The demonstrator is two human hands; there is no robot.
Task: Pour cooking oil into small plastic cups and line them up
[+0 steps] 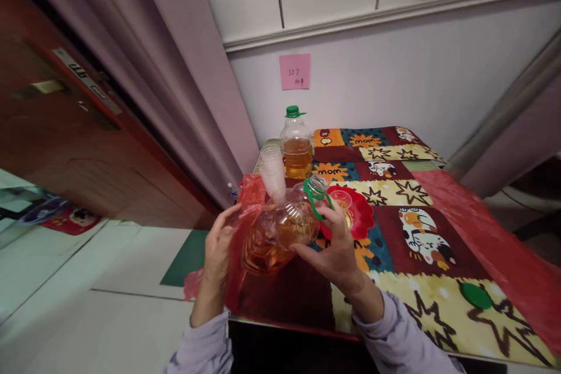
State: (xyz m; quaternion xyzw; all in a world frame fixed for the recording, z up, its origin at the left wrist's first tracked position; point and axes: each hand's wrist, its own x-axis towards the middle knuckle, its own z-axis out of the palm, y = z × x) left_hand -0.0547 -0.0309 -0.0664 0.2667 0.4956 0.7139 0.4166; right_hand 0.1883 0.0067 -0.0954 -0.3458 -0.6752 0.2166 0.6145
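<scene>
A clear plastic bottle (280, 232) of amber liquid leans to the right, uncapped, with a green ring and handle at its neck. My right hand (335, 245) grips it near the neck, thumb on its shoulder and fingers by the handle. My left hand (219, 245) is beside the bottle's lower left, fingers apart and seemingly not touching it. Under the bottle's mouth side is a red scalloped dish (367, 210) with a clear plastic cup (342, 198) in it. A stack of clear cups (272, 169) stands behind the bottle. The green cap (476, 295) lies at the front right.
Behind the cup stack stands a second, capped bottle (297, 149) with amber liquid. Patterned mats (429, 239) and red plastic sheeting (491, 234) cover the table. A brown door (109, 146) and a curtain (193, 70) are on the left; a pink note (295, 71) is on the wall.
</scene>
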